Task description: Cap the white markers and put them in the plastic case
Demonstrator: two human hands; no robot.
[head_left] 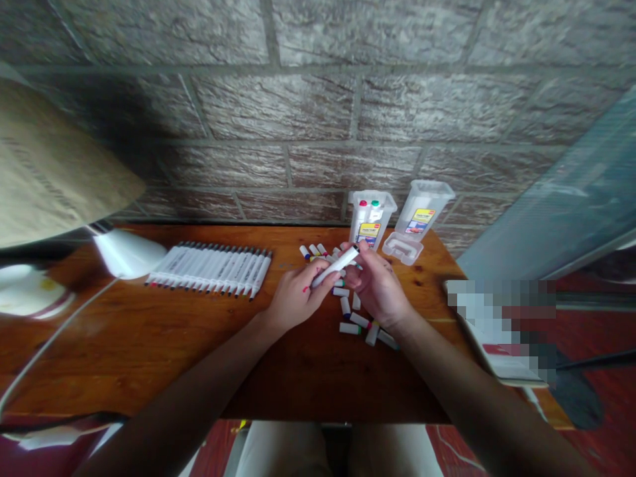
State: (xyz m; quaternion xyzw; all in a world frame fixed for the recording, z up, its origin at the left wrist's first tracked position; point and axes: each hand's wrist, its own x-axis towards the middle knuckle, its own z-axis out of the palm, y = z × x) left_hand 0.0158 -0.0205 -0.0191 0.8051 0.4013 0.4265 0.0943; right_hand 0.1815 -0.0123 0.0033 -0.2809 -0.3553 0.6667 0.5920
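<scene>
Marker, white, one: tilted above the wooden table, dark end up and to the right. Left hand: closed around the marker's lower part. Right hand: curled at the dark end; whether it pinches cannot be told. Short white pieces, coloured ends: scattered near the right hand. Marker row: laid side by side, left. Clear boxes, two: near the wall.

Smooth plastic marker, glossy wooden tabletop, rough stone-like wall.
</scene>
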